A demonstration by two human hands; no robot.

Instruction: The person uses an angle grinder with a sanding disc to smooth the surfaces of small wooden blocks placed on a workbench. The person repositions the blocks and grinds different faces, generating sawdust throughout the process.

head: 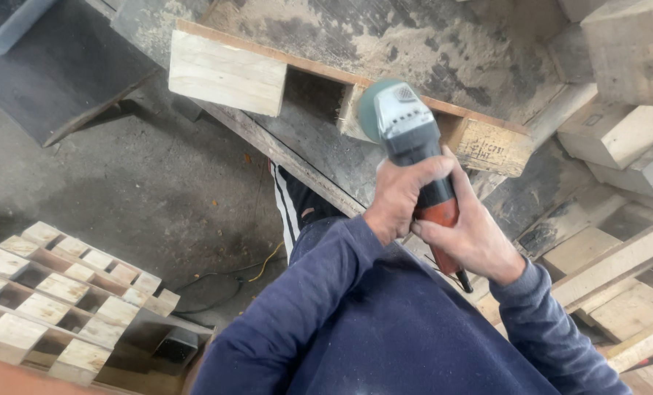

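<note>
A dark blue sweatshirt [385,322] is filling the lower centre of the view, its sleeves running up toward both hands. The left hand [403,194] is wrapping closed around the black neck of an angle grinder [414,157], just behind its grey gear head. The right hand [473,238] is closing on the grinder's orange rear handle, with the fingers curled over the top; the power cord is leaving the handle below this hand. The grinder is pointing away from the person, and its round green disc [370,110] is sitting against the face of a pale wooden block [352,113] under the edge of a wooden pallet [451,58].

The pallet is lying tilted across the upper part of the view, its top deck dark and dusty. A second pale block [227,73] is sitting at its left corner and a third, printed block [494,146] at the right. Loose timber blocks [626,124] are piling up at the right edge. A stack of smaller pallets [63,300] is standing at the lower left on the concrete floor [143,190], and a thin cable [264,263] is trailing across that floor.
</note>
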